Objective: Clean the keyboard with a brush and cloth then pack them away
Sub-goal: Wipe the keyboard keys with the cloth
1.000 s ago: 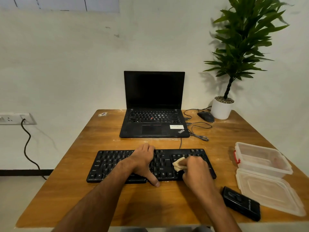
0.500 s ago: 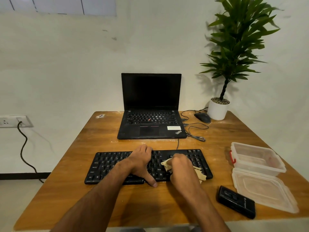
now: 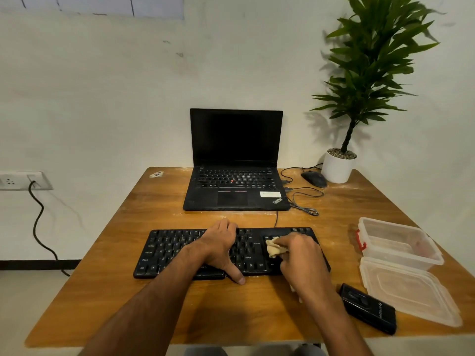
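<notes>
**Wooden table and items resting on it**

Wooden table [image 3: 257, 312], worn top with pale scuffs. Black keyboard [image 3: 174, 253] near the front edge, cable running back toward an open black laptop [image 3: 235, 186] at rear centre. Black mouse [image 3: 314, 179] with loose coiled cord to the right of the laptop, just beside a white pot [image 3: 336, 168] holding a green plant. Clear plastic container [image 3: 397, 242] at the right edge, its lid [image 3: 408, 291] flat in front. Black case [image 3: 368, 308] near the front right. Small white scrap [image 3: 156, 174] at rear left.
</notes>
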`<state>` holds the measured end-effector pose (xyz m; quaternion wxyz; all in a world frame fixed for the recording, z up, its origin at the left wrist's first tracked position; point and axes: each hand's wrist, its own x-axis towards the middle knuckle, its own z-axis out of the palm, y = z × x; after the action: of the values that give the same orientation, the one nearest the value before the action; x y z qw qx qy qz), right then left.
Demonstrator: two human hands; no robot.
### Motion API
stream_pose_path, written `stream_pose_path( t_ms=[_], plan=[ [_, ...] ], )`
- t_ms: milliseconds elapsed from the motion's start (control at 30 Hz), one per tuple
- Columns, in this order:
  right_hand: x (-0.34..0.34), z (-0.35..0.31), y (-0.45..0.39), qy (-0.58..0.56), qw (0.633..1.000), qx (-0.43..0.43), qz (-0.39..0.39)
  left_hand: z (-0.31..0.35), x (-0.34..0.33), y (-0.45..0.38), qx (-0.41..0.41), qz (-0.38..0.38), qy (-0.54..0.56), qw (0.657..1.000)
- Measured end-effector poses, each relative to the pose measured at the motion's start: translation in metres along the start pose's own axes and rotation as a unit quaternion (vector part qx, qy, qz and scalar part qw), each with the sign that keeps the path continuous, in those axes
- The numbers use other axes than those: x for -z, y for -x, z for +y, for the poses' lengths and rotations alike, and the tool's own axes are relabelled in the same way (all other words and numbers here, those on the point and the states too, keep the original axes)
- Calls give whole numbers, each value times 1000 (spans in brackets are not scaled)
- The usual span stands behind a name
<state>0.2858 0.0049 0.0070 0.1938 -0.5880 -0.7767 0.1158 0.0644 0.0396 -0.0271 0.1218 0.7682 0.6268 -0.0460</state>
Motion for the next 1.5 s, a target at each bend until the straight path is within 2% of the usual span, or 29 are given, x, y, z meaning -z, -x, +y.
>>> stream_pose_path(
  t_ms=[167, 300, 367, 433, 567, 733, 867, 1000, 1167, 1300, 1333, 1500],
  plan=[
    [-16, -9, 14, 87, 995, 30, -35, 0, 0, -1, -2, 3, -10, 1000],
    [1, 0, 16, 52, 997, -8, -62, -2, -1, -1, -2, 5, -22, 1000],
    [6, 2, 9, 51, 998, -16, -39, -2, -2, -1, -2, 4, -15, 1000],
    [2, -3, 8, 40, 999, 10, -16, -2, -2, -2, -2, 3, -9, 1000],
    [-15, -10, 23, 56, 994, 86, -30, -1, -2, -1, 4, 0, -1, 1000],
    [6, 2, 24, 5, 997, 27, -68, -1, -1, 0, 2, 3, -1, 1000],
    [-1, 1, 14, -17, 999, 25, 12, -2, -1, -1, 1, 2, -1, 1000],
    [-16, -10, 26, 22, 998, 64, -14, -1, -1, -1, 2, 0, -1, 1000],
    [3, 3, 30, -11, 998, 20, -62, -1, -1, -2, 6, -4, 6, 1000],
    [2, 10, 14, -38, 999, 5, 22, -1, -1, -2, 5, -6, 6, 1000],
    [-2, 6, 13, -34, 999, 13, 21, -1, 0, -2, 6, -7, 6, 1000],
    [-22, -5, 32, 9, 996, 69, -48, 1, 0, -2, 11, -10, 2, 1000]
  ],
)
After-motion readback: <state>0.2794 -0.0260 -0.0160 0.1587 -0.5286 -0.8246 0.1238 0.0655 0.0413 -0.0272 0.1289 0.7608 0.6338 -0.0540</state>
